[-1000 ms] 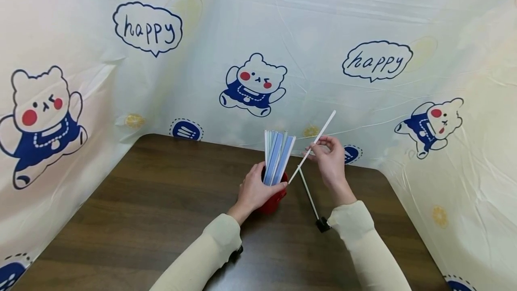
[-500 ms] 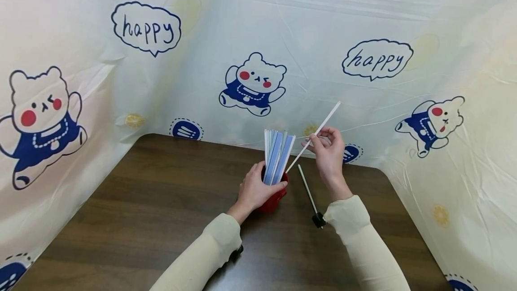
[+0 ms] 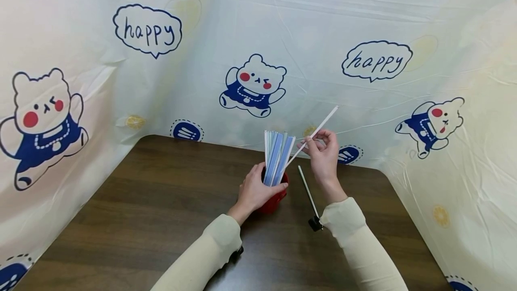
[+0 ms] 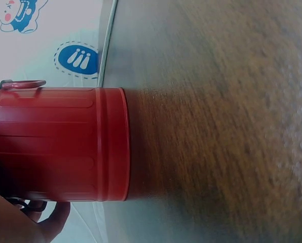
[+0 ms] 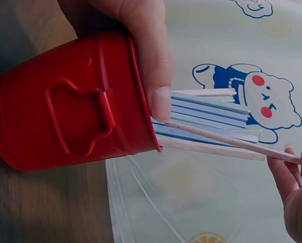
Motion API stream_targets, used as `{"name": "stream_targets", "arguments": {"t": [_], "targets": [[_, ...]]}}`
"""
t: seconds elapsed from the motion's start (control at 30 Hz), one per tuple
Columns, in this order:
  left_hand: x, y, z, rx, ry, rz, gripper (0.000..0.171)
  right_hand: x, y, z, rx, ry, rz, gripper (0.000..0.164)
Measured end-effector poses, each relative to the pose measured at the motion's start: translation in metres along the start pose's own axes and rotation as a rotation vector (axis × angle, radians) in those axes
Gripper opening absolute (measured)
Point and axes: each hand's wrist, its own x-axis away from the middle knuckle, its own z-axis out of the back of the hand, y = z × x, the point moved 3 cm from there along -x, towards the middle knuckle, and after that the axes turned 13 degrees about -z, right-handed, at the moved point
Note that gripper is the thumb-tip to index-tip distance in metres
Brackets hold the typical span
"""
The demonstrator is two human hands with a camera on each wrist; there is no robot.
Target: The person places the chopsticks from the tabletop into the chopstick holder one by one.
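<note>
My left hand (image 3: 256,188) grips the rim of a small red metal bucket (image 4: 65,144) with side handles, its thumb lying over the edge. Inside the bucket a bundle of thin, flat blue and white sticks (image 3: 276,158) stands up, leaning a little. To the right of the bundle, my right hand (image 3: 323,154) pinches one thin white stick (image 3: 325,121) between thumb and fingers. That stick slants, its lower end at the bucket's mouth close to my left thumb, as the right wrist view shows (image 5: 232,143). The bucket's base meets the table in the left wrist view.
A pale thin stick (image 3: 308,190) lies on the brown wooden table (image 3: 161,192) right of the bucket. A black device (image 3: 315,223) sits at my right wrist, over that stick's near end. Behind the table hangs a white printed curtain (image 3: 315,21).
My right hand first raised the white stick, then brought it down and left towards the bucket. The left hand and bucket have stayed in place.
</note>
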Motion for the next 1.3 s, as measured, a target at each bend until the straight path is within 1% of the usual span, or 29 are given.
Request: {"name": "stream_targets", "arguments": {"t": [0.23,0.47,0.7,1.03,1.3], "targets": [[-0.001,-0.001,-0.001,0.006,-0.003,0.007,0.086,0.001,0.003,0.002,0.036,-0.006,0.004,0.028],[0.0,-0.002,-0.001,0.005,-0.005,0.009,0.087,-0.001,0.01,0.004,0.058,-0.007,-0.015,0.028],[0.0,-0.001,-0.001,0.008,-0.006,0.007,0.085,0.0,0.011,0.003,0.071,-0.005,-0.025,0.03],[-0.001,-0.001,-0.001,0.0,-0.006,0.009,0.085,0.001,0.018,0.002,0.101,-0.002,-0.054,0.028],[-0.001,-0.001,-0.001,0.008,-0.006,0.012,0.085,0.001,0.015,0.0,0.1,-0.014,-0.07,0.028]]}}
